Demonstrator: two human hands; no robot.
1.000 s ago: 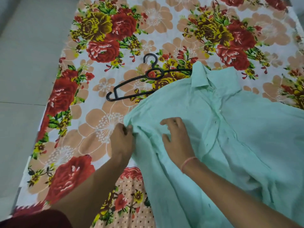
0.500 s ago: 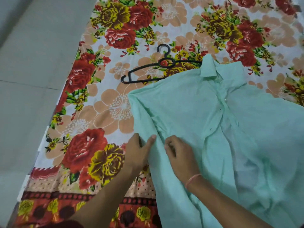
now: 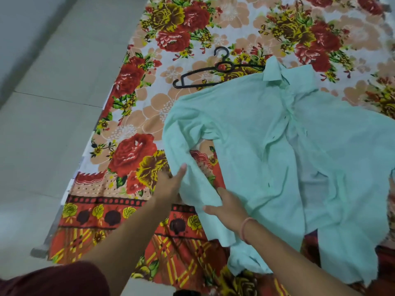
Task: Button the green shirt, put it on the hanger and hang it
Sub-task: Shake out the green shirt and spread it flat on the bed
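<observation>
Both arms are reaching in from the bottom of the frame, left hand (image 3: pixel 171 186) and right hand (image 3: pixel 227 207) each pinching the shirt (image 3: pixel 256 129) sleeve, shirt lying unbuttoned centre-right on a flowery sheet (image 3: pixel 132 116), hanger (image 3: pixel 213 71) poking out by its collar, grey floor (image 3: pixel 42 103) running down the left.

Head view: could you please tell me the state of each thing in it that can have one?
Light green cotton shirt, lying face up, front gaping open lower down.
Long sleeve of the shirt, drawn out toward the person.
Left hand, pinches the sleeve.
Right hand, grips the sleeve.
Black plastic hanger, lying flat, bare, one end under the collar.
Floral bedsheet, spread flat.
</observation>
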